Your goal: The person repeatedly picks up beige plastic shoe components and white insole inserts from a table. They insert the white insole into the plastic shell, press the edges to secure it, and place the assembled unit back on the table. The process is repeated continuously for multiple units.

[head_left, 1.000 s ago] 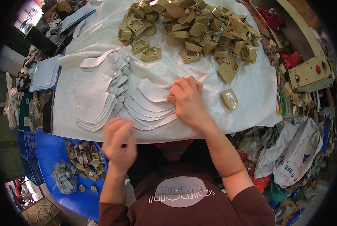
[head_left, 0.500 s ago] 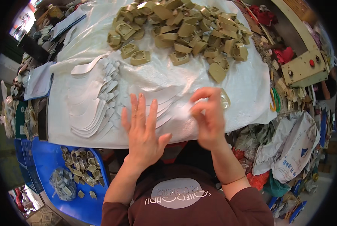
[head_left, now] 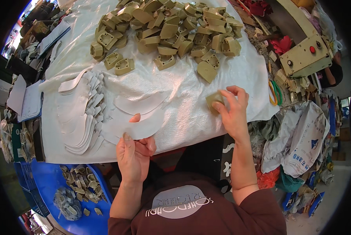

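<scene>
My left hand [head_left: 133, 156] pinches a curved white strip [head_left: 146, 124] between thumb and fingers, just above the near part of the cloth. Another curved white piece [head_left: 134, 105] lies flat beyond it. Overlapping white curved pieces [head_left: 75, 127] are fanned out in a stack to the left. Over to the right, my right hand [head_left: 235, 111] has its thumb and fingers closed on a small yellowish-tan block [head_left: 213, 102], slightly blurred, at the cloth surface. A heap of olive-tan molded pieces [head_left: 167, 31] with holes in them covers the far part of the table.
White sheeting [head_left: 187, 117] covers the table. A blue tray [head_left: 61, 213] at lower left holds small pieces and a plastic bag. At right stand a control box [head_left: 307, 56] with a red button and white sacks [head_left: 305, 137]. Rubber bands [head_left: 275, 94] hang near the table edge.
My left hand has gone from spread fingers to pinching a white strip. My right hand has moved right and closed on the yellowish-tan block. The view has shifted slightly.
</scene>
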Available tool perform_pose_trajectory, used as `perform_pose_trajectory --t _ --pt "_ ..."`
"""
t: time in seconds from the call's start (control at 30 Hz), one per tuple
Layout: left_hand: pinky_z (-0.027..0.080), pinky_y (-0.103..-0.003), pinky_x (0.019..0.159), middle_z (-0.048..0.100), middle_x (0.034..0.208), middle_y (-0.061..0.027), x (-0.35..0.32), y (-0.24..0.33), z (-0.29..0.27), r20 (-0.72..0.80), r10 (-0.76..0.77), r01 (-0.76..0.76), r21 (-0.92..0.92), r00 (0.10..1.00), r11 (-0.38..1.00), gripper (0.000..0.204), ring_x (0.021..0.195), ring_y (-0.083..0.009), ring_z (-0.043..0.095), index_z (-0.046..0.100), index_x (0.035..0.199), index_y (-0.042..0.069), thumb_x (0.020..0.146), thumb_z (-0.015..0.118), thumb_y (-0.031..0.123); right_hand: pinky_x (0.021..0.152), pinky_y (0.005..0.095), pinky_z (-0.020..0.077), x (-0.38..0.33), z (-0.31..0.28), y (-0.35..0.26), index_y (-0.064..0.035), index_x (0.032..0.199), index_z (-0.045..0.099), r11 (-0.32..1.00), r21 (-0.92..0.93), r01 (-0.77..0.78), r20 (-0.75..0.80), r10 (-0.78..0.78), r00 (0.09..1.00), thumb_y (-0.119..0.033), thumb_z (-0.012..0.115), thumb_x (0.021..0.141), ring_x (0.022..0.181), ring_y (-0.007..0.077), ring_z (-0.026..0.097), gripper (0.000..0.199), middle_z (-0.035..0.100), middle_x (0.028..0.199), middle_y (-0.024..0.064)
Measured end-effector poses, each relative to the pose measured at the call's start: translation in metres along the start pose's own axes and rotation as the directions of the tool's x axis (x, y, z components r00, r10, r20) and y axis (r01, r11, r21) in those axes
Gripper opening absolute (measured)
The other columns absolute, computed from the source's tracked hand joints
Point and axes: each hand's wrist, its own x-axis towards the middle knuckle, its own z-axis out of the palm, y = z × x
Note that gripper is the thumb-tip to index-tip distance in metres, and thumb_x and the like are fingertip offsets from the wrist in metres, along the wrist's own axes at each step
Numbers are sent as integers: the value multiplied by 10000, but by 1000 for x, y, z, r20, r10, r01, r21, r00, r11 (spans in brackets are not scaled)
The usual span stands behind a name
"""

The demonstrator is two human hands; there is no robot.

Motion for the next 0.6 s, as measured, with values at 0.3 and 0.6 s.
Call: perform_pose_trajectory --t 0.3,0.6 --pt "432 -275 645 589 1109 -124 -7 -5 -7 19 -26 26 17 999 1000 392 749 -139 529 473 1276 -39 1009 396 237 666 310 497 -19 -37 -44 -25 1030 538 784 602 151 -112 -105 988 16 663 788 742 247 622 275 638 886 125" --pt "413 -382 1019 457 1340 -217 -19 3 7 123 -38 37 16 992 999 415 1217 -265 488 434 1278 -111 1010 365 198 703 374 517 -25 36 -104 -58 1104 512 492 709 505 -357 -368 859 78 650 739 864 322 596 413 610 1035 167"
